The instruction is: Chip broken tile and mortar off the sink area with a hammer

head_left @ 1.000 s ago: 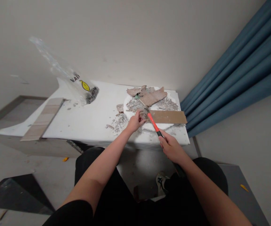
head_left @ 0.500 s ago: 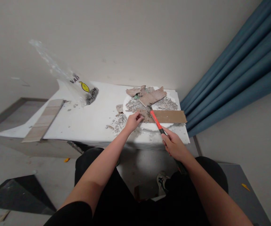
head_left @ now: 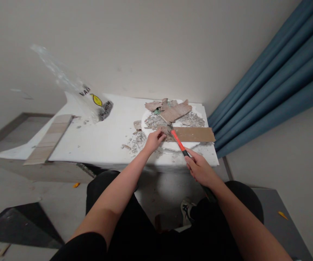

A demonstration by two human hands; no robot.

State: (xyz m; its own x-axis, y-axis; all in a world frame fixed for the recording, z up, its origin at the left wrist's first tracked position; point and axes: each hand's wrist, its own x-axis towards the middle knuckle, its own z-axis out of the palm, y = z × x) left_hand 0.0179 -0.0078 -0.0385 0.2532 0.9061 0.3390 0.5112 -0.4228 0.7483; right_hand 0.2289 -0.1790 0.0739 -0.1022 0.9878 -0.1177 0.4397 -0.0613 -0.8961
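Observation:
In the head view my right hand (head_left: 200, 167) is wrapped round the red and black handle of a hammer (head_left: 178, 140). The hammer's head is down at the crumbled left part of a brown board (head_left: 196, 134). My left hand (head_left: 155, 140) is closed at that left end, its thumb and fingers pressed together on the broken edge; the fingertips are partly hidden. Under the board lies a white slab (head_left: 172, 146) with a ragged edge. Just behind the board are torn brown pieces (head_left: 176, 111) and grey rubble (head_left: 193, 120).
Loose bits and thin nail-like pieces (head_left: 138, 141) lie left of the slab on the white table (head_left: 91, 141). A clear plastic bag (head_left: 89, 98) with grey rubble stands farther left, near a wood-grain strip (head_left: 49, 139). A blue curtain (head_left: 270, 76) hangs at the right.
The hammer's head has dropped slightly toward the board, and my right hand has shifted slightly left. My left hand stays in place at the board's broken end.

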